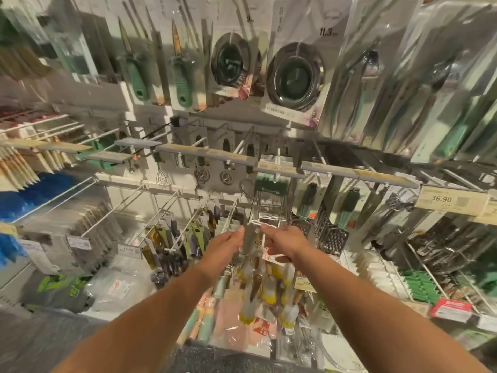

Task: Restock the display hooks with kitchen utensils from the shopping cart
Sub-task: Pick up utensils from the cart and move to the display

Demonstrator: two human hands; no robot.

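Observation:
Both my arms reach forward to the middle of the display wall. My left hand and my right hand pinch the two sides of a clear packaged utensil between them. The pack hangs down below my hands among several yellow-tipped brushes. Just above my fingers hangs a wire masher with a green handle. White display hooks stick out to the left of my left hand. The image is blurred, so how the pack sits on its hook cannot be made out. The shopping cart is out of sight.
Sink strainers and green-handled peelers hang on the upper row. Graters hang right of my right hand. A grey price rail crosses above my hands. Green packs fill the lower right, blue cloths the far left.

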